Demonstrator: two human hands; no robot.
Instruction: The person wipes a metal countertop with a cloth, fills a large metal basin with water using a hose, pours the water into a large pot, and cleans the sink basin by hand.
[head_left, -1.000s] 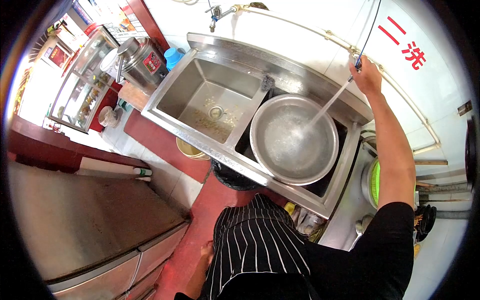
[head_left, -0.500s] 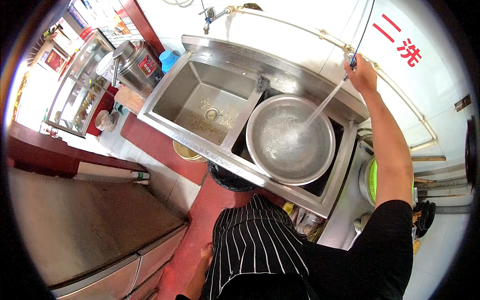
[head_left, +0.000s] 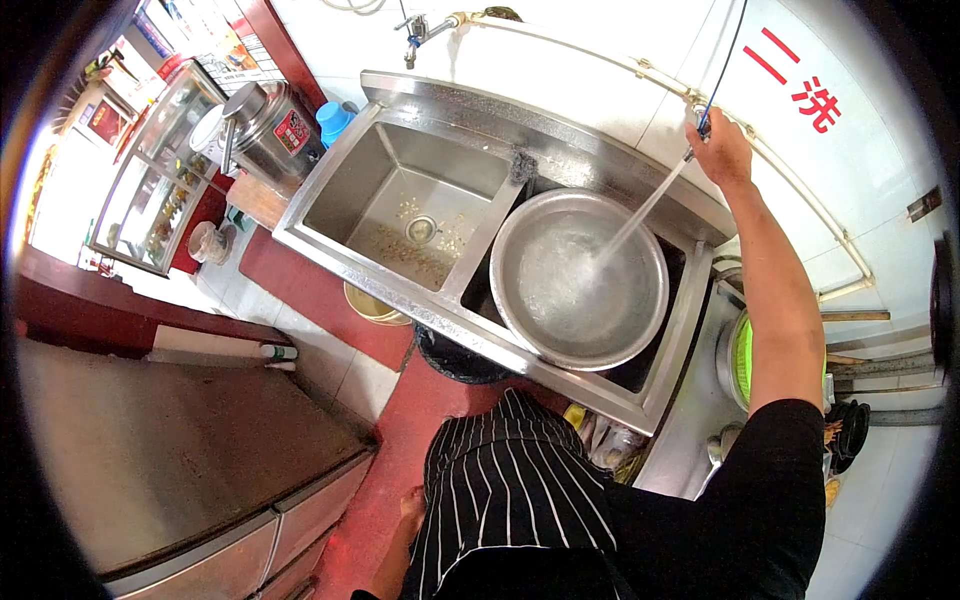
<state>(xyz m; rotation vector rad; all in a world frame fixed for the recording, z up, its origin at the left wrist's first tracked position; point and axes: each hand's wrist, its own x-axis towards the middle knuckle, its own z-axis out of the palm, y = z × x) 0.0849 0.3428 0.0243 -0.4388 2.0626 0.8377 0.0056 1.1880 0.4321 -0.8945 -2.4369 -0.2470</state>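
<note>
My right hand (head_left: 722, 148) is closed around a wall tap (head_left: 703, 127) with a blue handle; the fingers cover most of it. A stream of water (head_left: 640, 218) runs slantwise from the tap into a wide round metal basin (head_left: 508, 310). Water churns in the basin, which sits over the right compartment of the steel double sink (head_left: 375, 275). Down by the striped apron (head_left: 520, 470) hangs my left hand (head_left: 412, 503), far from the sink. Its fingers are mostly hidden.
Small pale scraps (head_left: 415, 245) lie around the left sink's drain. A scrubber (head_left: 523, 167) rests on the divider. Another tap (head_left: 413, 45) is on the wall. A metal counter (head_left: 180, 440) stands at lower left, a lime-green strainer (head_left: 742, 360) at right, a black-lined bin (head_left: 455, 355) below.
The ripples and bubbles in the basin look different as water keeps pouring. Both hands hold nearly the same positions, and the view has shifted very slightly.
</note>
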